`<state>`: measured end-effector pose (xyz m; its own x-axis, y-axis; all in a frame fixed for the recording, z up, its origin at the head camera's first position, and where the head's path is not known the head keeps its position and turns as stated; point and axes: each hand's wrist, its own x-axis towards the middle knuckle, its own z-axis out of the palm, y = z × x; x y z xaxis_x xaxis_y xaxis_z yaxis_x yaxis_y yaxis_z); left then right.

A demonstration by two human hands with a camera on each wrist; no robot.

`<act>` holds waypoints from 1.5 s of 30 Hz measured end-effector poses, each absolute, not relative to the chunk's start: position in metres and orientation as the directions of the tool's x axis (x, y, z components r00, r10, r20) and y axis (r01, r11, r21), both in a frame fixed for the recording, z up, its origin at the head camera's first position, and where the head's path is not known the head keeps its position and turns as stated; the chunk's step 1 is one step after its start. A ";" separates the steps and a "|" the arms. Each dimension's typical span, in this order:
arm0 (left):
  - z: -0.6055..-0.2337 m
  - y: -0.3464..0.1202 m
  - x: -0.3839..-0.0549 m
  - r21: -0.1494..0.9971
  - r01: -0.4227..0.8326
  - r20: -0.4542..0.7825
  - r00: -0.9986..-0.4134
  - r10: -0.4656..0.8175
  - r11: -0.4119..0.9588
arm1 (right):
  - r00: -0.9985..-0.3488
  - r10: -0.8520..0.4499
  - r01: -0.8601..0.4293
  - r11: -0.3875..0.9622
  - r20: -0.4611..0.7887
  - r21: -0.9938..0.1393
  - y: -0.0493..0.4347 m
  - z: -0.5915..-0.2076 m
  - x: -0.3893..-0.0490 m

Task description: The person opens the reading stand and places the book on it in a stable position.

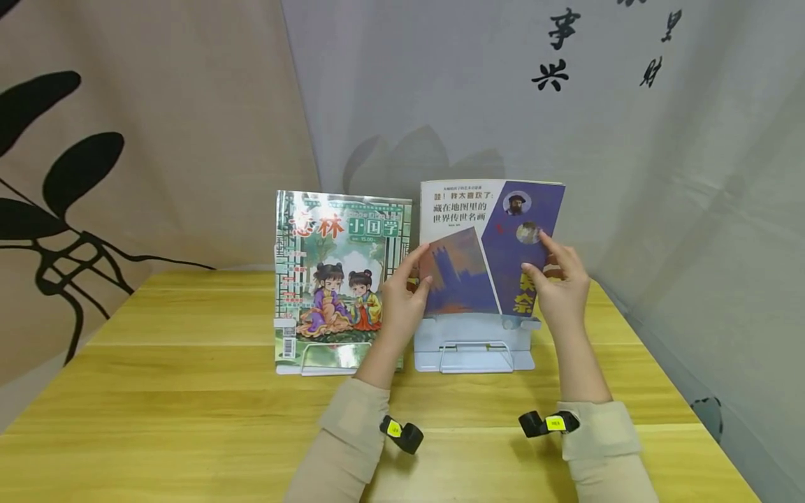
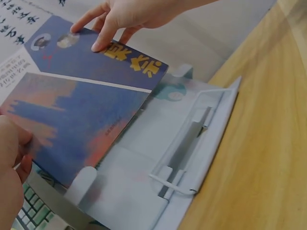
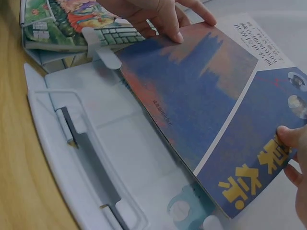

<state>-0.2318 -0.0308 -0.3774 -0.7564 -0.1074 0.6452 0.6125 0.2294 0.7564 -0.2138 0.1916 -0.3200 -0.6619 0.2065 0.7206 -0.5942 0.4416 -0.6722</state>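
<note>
A paperback book (image 1: 462,276) with a blue, purple and white cover is held upright by both hands, in front of a white book stand (image 1: 474,360). My left hand (image 1: 405,297) grips its left edge, thumb on the cover. On the right edge, my right hand (image 1: 562,286) pinches it between thumb and fingers. In the left wrist view the book's lower edge (image 2: 129,122) overlaps the stand's back plate, above the wire rest (image 2: 192,139). Part of the stand's side tab (image 3: 103,52) shows beside the cover in the right wrist view.
Left of the held book, a green illustrated magazine (image 1: 342,279) leans on a second stand, its front held by a wire rest (image 1: 336,356). Both stands are on a wooden table (image 1: 189,412). Behind hangs a pale cloth (image 1: 377,91) with dark plant and character prints.
</note>
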 end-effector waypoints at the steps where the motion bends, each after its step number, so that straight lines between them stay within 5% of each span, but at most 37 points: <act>1: -0.379 -0.030 -0.232 0.763 0.604 0.637 -0.764 -0.107 0.230 | -0.662 0.203 -0.595 0.442 0.721 -0.671 0.193 -0.322 -0.215; 13: -0.385 -0.030 -0.233 0.771 0.578 0.617 -0.781 -0.091 0.266 | -0.695 0.188 -0.566 0.454 0.694 -0.689 0.218 -0.362 -0.247; 45: -0.392 -0.029 -0.230 0.732 0.523 0.593 -0.804 -0.032 0.437 | -0.813 0.059 -0.455 0.556 0.579 -0.696 0.236 -0.381 -0.244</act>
<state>-0.2302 -0.0292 -0.3917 -0.8043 -0.0324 0.5933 0.5226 0.4366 0.7323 -0.2443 0.2356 -0.3807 -0.8130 0.0592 0.5793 -0.4551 0.5559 -0.6956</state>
